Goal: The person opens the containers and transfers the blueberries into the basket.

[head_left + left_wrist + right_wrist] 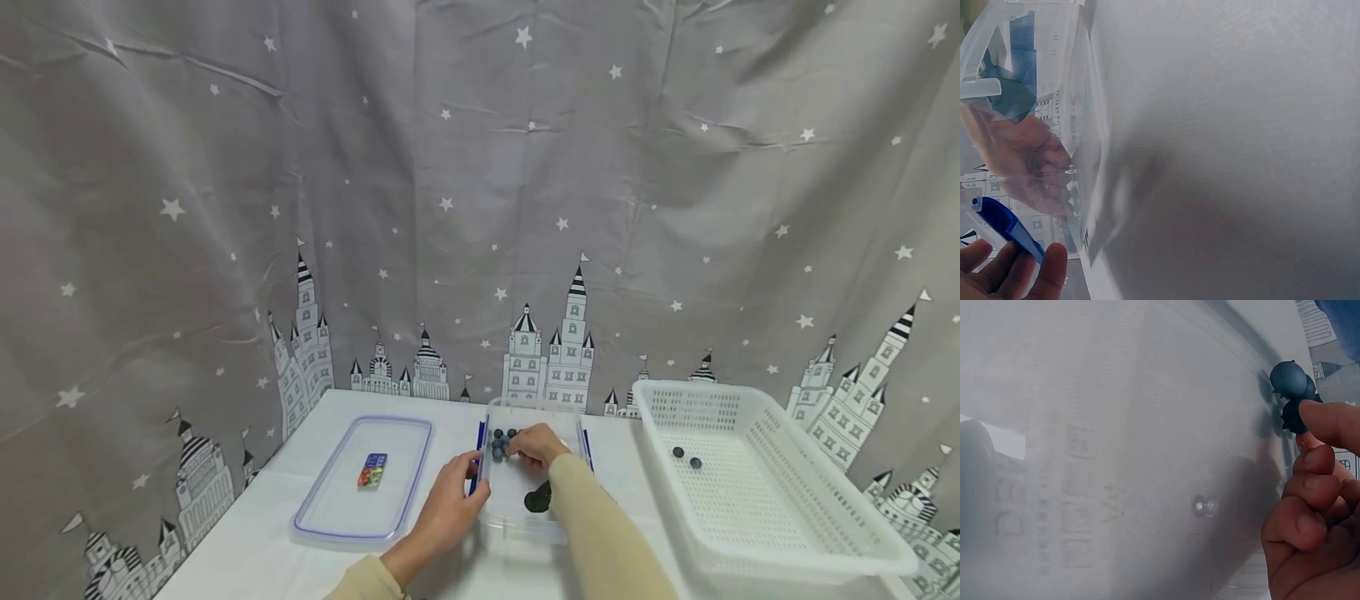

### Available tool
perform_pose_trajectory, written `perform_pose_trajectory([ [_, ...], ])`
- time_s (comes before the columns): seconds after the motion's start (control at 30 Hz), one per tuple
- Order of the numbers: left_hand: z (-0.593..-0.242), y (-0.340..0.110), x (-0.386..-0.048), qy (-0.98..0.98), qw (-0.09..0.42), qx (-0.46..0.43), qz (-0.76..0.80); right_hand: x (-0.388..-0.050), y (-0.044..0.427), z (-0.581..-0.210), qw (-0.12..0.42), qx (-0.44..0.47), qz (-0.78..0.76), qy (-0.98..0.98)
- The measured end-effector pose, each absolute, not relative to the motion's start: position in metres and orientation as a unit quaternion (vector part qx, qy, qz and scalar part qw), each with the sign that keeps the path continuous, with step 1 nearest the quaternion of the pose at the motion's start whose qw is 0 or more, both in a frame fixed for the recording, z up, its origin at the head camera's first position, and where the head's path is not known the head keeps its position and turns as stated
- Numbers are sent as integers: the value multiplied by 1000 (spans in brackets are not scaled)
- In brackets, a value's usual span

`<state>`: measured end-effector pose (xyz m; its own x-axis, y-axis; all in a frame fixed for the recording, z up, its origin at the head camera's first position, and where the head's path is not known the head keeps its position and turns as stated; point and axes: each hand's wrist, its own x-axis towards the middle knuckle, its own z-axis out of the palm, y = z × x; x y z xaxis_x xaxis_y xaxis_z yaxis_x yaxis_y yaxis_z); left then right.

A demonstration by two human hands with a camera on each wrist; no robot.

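A clear plastic container (501, 508) with blue side latches stands in front of me. My right hand (537, 444) is inside it, pinching a blueberry (1295, 416) between thumb and index finger. More blueberries (498, 444) sit together beside those fingertips, near the container's left wall; another blueberry (1288, 378) touches the pinched one. A dark green, rounded thing (537, 498) lies nearer to me, partly behind my right sleeve; its kind is unclear. My left hand (450, 500) is at the container's left side, its extended fingers touching a blue latch (1013, 228).
A clear lid (330, 492) with a blue rim lies on the white table (300, 575) to the left, a colourful label (372, 471) on it. At right stands a white slotted basket (780, 500) holding two blueberries (687, 457). A grey castle-print curtain (465, 208) hangs behind.
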<state>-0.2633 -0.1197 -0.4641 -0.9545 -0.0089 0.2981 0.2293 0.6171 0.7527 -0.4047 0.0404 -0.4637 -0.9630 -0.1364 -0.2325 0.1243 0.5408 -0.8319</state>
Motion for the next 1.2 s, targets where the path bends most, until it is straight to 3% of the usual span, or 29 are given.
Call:
perform_pose_trajectory([
  [0.67, -464, -121, -265, -890, 130, -56, -433, -408, 36, -467, 124, -14, -463, 878],
  [1.2, -464, -121, -264, -893, 127, -55, -428, -404, 46, -447, 123, -41, -452, 883],
])
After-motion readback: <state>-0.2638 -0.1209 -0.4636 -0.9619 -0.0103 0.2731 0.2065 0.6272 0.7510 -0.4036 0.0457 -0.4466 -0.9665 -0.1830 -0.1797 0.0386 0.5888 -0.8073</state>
